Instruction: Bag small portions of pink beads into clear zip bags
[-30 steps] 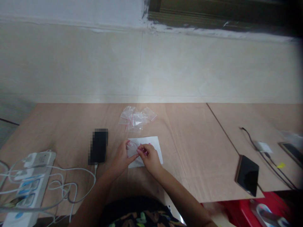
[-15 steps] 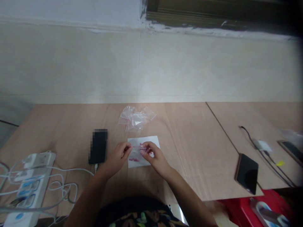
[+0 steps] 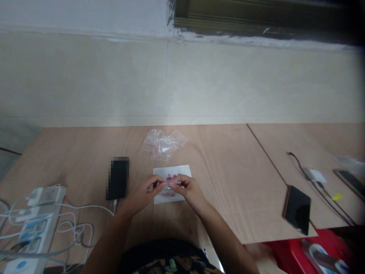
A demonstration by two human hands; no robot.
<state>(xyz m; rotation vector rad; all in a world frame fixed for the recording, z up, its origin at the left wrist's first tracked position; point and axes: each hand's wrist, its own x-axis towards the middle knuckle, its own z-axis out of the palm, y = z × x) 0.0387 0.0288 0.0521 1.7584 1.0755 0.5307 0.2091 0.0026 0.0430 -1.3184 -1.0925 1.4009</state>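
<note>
Between my two hands is a small clear zip bag [image 3: 169, 183] with a pink strip along its top edge. My left hand [image 3: 150, 190] pinches the strip at its left end. With thumb and fingers, my right hand [image 3: 186, 189] grips the same edge on the right. Below the bag lies a white sheet of paper [image 3: 159, 172], partly covered by the hands. Small dark pink pieces [image 3: 169, 177] lie on the paper behind the bag; more pink shows through or under the bag, and I cannot tell which.
Several clear zip bags [image 3: 165, 145] lie in a pile beyond the paper. A black phone [image 3: 118, 178] on a white cable is at left, beside a power strip [image 3: 42, 220] with tangled cords. Another phone [image 3: 297, 209] lies at right near a dark cable [image 3: 298, 163] and a red stool [image 3: 288, 247].
My hands have drawn closer together and slightly nearer to me along the bag's edge. More pink pieces on the paper now show behind the bag.
</note>
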